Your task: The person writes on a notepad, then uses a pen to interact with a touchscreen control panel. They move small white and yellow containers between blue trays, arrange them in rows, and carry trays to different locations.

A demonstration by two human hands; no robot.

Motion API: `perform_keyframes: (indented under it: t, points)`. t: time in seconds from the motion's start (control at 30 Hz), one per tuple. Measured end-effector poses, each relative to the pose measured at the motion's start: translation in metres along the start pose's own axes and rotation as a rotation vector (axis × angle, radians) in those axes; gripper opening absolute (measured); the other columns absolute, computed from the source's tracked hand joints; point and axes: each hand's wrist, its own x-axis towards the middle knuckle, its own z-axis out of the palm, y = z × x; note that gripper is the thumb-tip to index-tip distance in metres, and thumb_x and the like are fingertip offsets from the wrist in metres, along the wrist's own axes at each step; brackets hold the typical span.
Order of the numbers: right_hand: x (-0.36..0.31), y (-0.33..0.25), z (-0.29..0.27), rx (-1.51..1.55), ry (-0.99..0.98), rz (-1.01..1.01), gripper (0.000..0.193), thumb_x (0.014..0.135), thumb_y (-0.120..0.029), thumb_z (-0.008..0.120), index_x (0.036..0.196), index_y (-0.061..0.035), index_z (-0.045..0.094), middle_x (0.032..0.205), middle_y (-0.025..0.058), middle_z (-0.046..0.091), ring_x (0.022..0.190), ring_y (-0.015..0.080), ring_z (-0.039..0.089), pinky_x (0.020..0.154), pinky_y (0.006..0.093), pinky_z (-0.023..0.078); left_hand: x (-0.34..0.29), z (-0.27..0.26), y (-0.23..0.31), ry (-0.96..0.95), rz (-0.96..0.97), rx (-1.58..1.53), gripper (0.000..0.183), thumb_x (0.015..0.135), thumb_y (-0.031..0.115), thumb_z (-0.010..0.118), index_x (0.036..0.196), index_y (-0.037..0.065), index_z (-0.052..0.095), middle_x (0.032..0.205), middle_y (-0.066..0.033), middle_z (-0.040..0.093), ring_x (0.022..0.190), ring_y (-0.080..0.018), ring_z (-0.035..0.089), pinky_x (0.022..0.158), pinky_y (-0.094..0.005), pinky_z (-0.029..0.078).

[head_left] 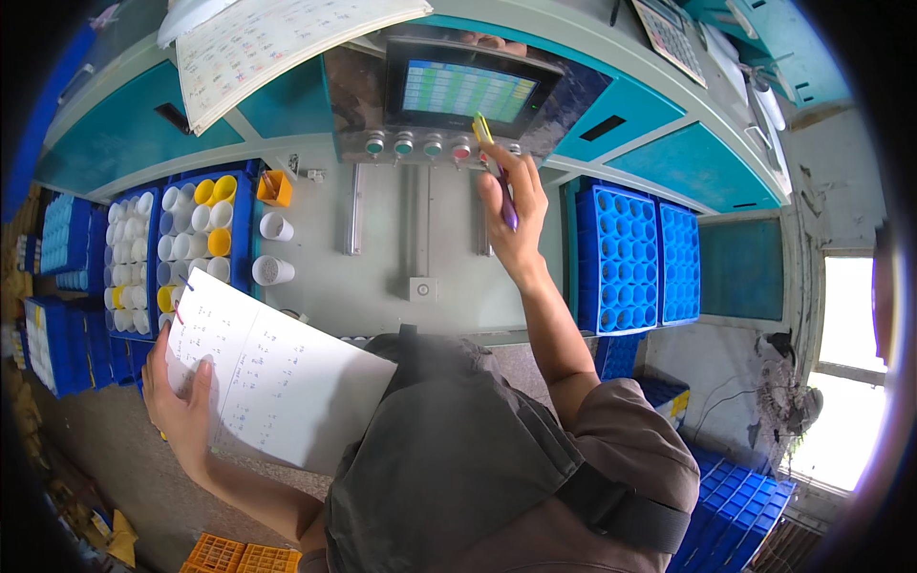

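Observation:
My left hand (pixel 181 411) is closed on the left edge of white paper sheets (pixel 277 382) with handwritten columns, its thumb lying over the writing. My right hand (pixel 517 205) reaches forward, gripping a pen (pixel 509 208) with a purple end toward me and a yellow-green end away. The yellow-green end is in front of the lower edge of a control screen (pixel 468 91) showing a green and blue table; whether it touches cannot be told. Below the screen runs a row of round buttons (pixel 433 145), green and red, partly hidden by my right hand.
Blue crates of white and yellow cups (pixel 201 229) stand at left, near two loose white cups (pixel 273 271) and an orange box (pixel 275 188). Blue racks with round holes (pixel 626 258) stand at right. A stack of printed sheets (pixel 287 48) overhangs the teal cabinets (pixel 611 122).

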Motion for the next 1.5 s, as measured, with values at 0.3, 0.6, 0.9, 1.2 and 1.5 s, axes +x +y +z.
perform_keyframes:
  t: [0.3, 0.6, 0.9, 1.2, 1.5]
  points:
    - [0.039, 0.014, 0.021, -0.245, 0.067, -0.299, 0.037, 0.077, -0.005, 0.074, 0.114, -0.0056, 0.068, 0.084, 0.0068, 0.065, 0.076, 0.0215, 0.059, 0.072, 0.0331, 0.042, -0.001, 0.001, -0.002, 0.008, 0.003, 0.002, 0.059, 0.081, 0.027, 0.071, 0.136, 0.013, 0.055, 0.128, -0.0118, 0.059, 0.122, -0.0313, 0.053, 0.1, -0.0475, 0.044]
    - [0.028, 0.035, 0.009, -0.443, 0.226, -0.26, 0.026, 0.08, -0.008, 0.072, 0.105, -0.0105, 0.069, 0.076, -0.0009, 0.061, 0.071, 0.0171, 0.056, 0.072, 0.0337, 0.036, -0.003, 0.0, -0.005, -0.02, 0.036, -0.033, 0.055, 0.086, 0.021, 0.067, 0.138, 0.01, 0.053, 0.132, -0.0142, 0.057, 0.122, -0.0299, 0.052, 0.1, -0.0448, 0.043]
    - [0.023, 0.057, -0.015, -0.493, 0.245, -0.182, 0.024, 0.081, -0.009, 0.072, 0.105, -0.0115, 0.069, 0.074, -0.0005, 0.06, 0.07, 0.0166, 0.055, 0.072, 0.0331, 0.033, 0.001, 0.001, -0.006, -0.05, 0.011, -0.137, 0.053, 0.088, 0.024, 0.066, 0.138, 0.009, 0.053, 0.133, -0.0151, 0.056, 0.123, -0.0296, 0.051, 0.101, -0.0463, 0.042]
    - [0.036, 0.037, 0.005, -0.361, 0.191, -0.31, 0.028, 0.079, -0.005, 0.073, 0.107, -0.0073, 0.071, 0.073, 0.0017, 0.06, 0.07, 0.0162, 0.054, 0.073, 0.0328, 0.034, 0.0, 0.001, -0.006, -0.038, 0.029, -0.101, 0.055, 0.088, 0.027, 0.067, 0.138, 0.009, 0.053, 0.132, -0.0149, 0.058, 0.122, -0.0292, 0.052, 0.101, -0.0463, 0.041]
    - [0.045, 0.035, 0.026, -0.365, 0.139, -0.369, 0.028, 0.08, -0.012, 0.074, 0.108, -0.0112, 0.069, 0.079, -0.0021, 0.064, 0.073, 0.0163, 0.056, 0.075, 0.034, 0.036, -0.001, 0.001, -0.007, -0.03, 0.034, -0.085, 0.052, 0.089, 0.026, 0.066, 0.137, 0.009, 0.054, 0.13, -0.0146, 0.057, 0.121, -0.0288, 0.052, 0.1, -0.0441, 0.042]
